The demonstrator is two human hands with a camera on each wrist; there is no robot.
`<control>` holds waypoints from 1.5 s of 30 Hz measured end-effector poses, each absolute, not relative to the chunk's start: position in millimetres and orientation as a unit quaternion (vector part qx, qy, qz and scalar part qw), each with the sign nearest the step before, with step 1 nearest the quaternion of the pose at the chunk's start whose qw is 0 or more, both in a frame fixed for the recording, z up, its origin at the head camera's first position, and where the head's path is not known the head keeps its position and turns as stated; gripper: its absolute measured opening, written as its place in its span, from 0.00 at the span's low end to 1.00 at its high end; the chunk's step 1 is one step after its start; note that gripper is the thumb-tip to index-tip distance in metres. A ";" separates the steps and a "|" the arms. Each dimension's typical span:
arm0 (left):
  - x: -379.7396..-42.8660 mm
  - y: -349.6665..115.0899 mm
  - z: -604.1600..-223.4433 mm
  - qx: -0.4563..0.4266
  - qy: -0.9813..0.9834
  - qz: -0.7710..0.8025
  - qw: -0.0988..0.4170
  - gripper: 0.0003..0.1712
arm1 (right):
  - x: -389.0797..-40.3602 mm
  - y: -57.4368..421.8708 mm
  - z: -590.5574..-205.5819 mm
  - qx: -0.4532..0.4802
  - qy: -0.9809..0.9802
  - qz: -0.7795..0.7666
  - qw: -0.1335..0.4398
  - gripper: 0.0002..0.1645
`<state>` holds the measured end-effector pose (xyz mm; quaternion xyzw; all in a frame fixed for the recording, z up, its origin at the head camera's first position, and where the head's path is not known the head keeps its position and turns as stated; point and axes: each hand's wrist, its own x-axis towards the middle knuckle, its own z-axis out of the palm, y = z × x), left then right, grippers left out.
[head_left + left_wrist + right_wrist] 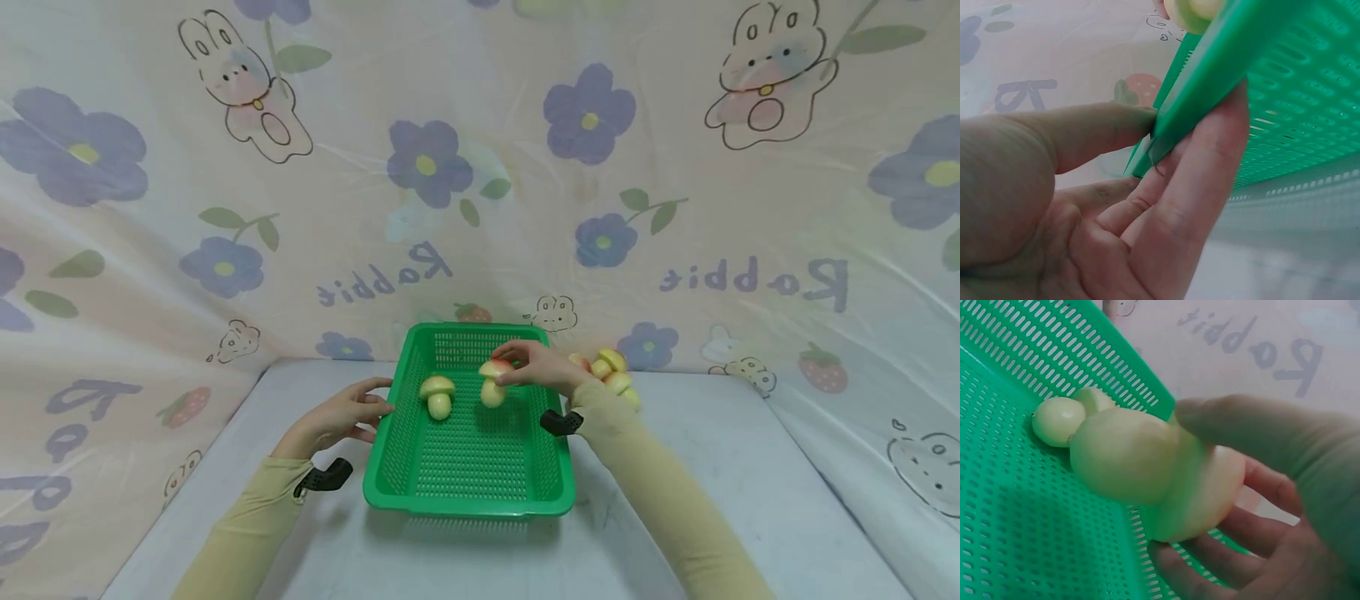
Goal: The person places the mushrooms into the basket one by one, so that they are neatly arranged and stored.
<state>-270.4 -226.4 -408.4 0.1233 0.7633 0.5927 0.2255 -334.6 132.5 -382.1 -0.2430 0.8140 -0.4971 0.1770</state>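
My right hand (542, 367) holds a toy mushroom (492, 393) by its yellow-and-red cap, above the floor of a green plastic basket (468, 506). In the right wrist view, the thumb and fingers wrap the cap of this mushroom (1129, 453), and its round stem points away from the palm. Another mushroom (438, 406) sits inside the basket near its left wall. At the basket's left rim, my left hand (337, 419) pinches the edge. The left wrist view shows the thumb on one side of the green rim (1204, 94) and fingers on its underside.
Several more toy mushrooms (617, 379) lie in a cluster on the white table (697, 467), just right of the basket and partly behind my right forearm. A cloth printed with rabbits and flowers (510, 167) hangs behind the table and along its sides.
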 end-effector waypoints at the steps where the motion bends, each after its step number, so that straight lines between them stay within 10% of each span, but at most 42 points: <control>1: -270.3 -226.3 -408.5 0.125 0.763 0.593 0.226 0.38 | -334.2 130.9 -381.9 -0.238 0.815 -0.496 0.179 0.30; 45: -270.2 -226.3 -405.5 0.121 0.765 0.590 0.229 0.39 | -351.2 85.4 -411.3 -0.225 0.870 -0.416 0.139 0.28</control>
